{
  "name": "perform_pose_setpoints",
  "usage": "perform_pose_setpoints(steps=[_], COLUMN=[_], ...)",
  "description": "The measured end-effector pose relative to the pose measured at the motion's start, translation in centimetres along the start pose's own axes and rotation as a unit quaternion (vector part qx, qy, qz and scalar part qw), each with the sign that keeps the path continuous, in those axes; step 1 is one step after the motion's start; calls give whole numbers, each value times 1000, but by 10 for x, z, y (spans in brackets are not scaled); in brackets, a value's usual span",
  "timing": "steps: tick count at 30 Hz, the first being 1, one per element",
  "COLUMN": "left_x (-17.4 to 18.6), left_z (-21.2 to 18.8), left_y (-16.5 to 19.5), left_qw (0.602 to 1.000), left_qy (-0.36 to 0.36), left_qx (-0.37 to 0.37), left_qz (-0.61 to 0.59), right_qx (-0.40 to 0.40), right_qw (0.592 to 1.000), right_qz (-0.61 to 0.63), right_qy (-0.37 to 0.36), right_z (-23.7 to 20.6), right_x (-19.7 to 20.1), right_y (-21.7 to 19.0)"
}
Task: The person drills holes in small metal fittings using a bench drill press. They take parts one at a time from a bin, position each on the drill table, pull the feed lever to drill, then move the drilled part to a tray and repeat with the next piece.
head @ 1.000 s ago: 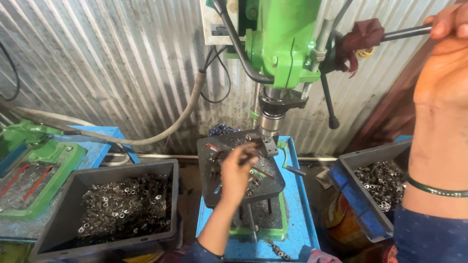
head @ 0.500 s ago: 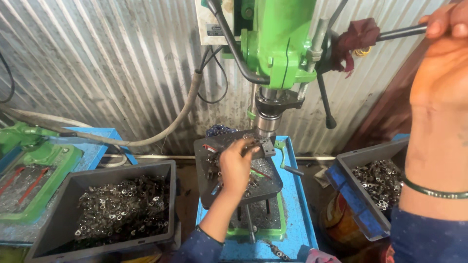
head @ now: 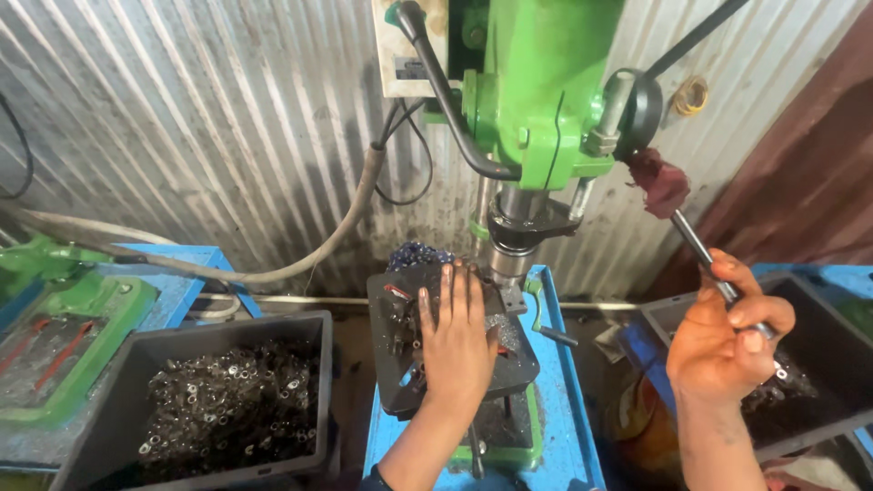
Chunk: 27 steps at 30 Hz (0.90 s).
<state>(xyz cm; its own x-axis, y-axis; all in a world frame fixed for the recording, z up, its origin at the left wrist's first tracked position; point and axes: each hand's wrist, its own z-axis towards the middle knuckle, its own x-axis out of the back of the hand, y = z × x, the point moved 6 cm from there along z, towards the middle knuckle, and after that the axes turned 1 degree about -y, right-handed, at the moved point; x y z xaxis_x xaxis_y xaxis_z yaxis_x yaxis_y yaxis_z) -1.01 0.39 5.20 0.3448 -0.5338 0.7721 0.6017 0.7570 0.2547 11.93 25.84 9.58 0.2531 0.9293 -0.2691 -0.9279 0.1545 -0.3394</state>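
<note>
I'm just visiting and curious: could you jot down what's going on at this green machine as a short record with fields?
Machine: green drill press against a corrugated metal wall
Left hand: laid flat, palm down, on the dark work table under the spindle
Right hand: gripping the feed lever
Left bin: dark tray of small metal ring-like parts
Right bin: dark tray, partly hidden by the right hand
Hose: pale, running along the wall towards the machine
</note>
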Motion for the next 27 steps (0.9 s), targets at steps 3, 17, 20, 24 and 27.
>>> perform_pose_setpoints(steps=[3, 17, 20, 24, 27], left_x=[-1, 36, 15, -10, -16], left_z=[1, -5, 3, 27, 34], left_y=[-1, -33, -53, -41, -39], left_qw=[1000, 968, 920, 927, 931], left_qy=[-2, 46, -26, -33, -3], left_qx=[-2, 62, 219, 209, 185], left_qz=[-11, -239, -324, -311, -316], right_qx=[10, 90, 79, 23, 2], right_qw=[1000, 992, 986, 981, 982], right_qz=[13, -83, -126, -158, -155], right_qy=[5, -3, -73, -113, -111], right_z=[-7, 45, 115, 191, 214], right_x=[11, -23, -54, -79, -85], right_y=[11, -40, -63, -62, -59])
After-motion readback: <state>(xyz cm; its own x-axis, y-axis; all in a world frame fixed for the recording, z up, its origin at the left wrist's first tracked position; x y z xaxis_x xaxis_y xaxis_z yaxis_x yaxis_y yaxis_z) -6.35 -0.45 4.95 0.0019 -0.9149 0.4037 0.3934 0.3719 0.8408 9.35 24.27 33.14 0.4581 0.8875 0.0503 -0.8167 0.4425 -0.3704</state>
